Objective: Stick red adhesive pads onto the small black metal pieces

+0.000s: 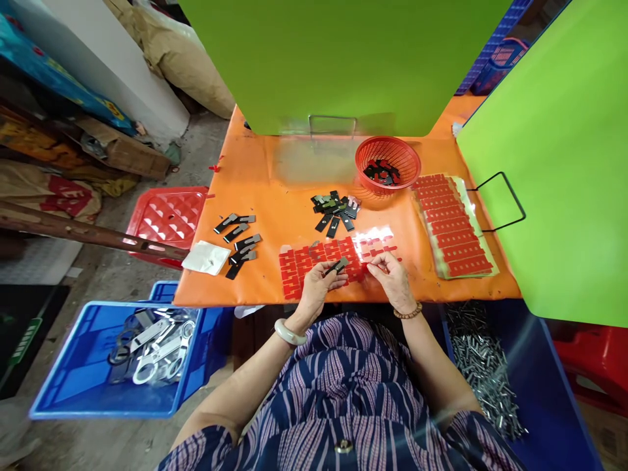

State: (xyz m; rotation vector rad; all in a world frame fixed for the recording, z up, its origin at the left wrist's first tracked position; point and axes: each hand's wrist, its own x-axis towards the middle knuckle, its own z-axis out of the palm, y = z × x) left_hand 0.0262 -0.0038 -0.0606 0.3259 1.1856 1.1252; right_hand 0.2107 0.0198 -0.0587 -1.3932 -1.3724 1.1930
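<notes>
My left hand (318, 285) grips a small black piece with a grey metal tab (338, 265) between thumb and fingers, over a sheet of red stickers (293, 271). Pinched together at the sheet's right part is my right hand (394, 282); what lies between its fingertips, if anything, is too small to tell. Beyond the sheet lies a heap of similar black pieces (336, 208). Several more black pieces (240, 243) are spread at the table's left. A red mesh basket (412, 163) farther back contains black-and-red pieces (381, 172).
A stack of red sticker sheets (454, 226) lies at the right of the orange table (260, 176). Green panels with wire handles (343, 65) stand behind and at the right. Blue bins with metal rings (161, 347) and screw-like parts (483, 366) flank me. A white packet (206, 258) sits at the left edge.
</notes>
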